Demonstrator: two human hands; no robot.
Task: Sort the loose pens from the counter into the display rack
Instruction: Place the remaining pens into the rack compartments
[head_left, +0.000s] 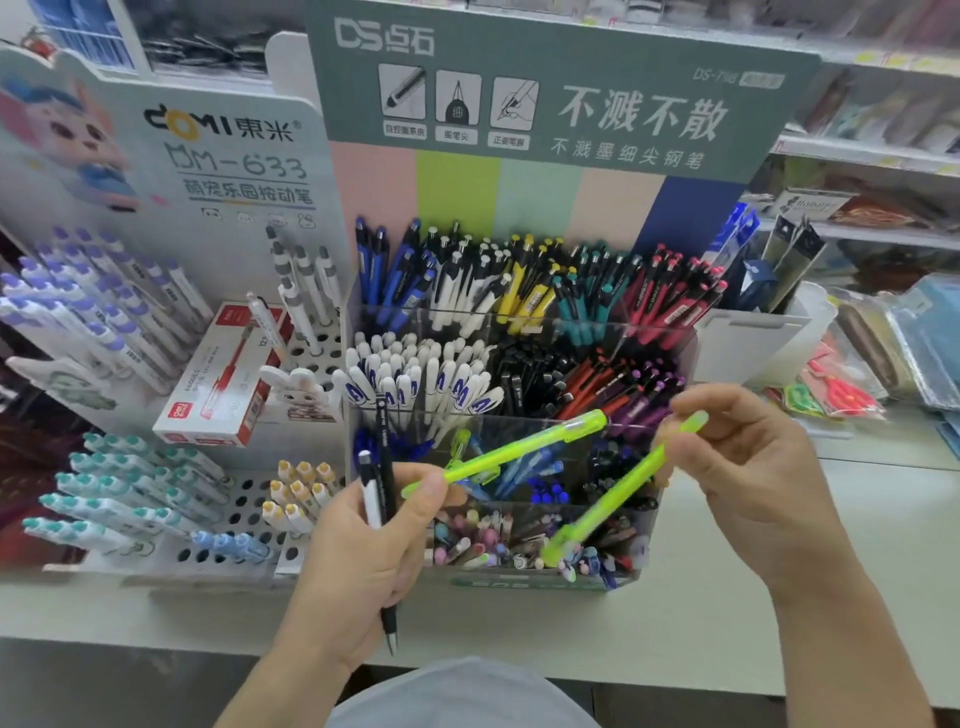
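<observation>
Fingers (696, 457) pinching green pen (618, 493), over display rack (519, 577)

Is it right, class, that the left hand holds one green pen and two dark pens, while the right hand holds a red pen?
No. In the head view the right hand holds a green pen, not red. The left hand does hold a green pen and two dark pens.

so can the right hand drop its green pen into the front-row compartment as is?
Probably yes. The right hand pinches its green pen with the lower end already over the open front row of the clear rack; nothing covers it, though pens already crowd that compartment.
</observation>
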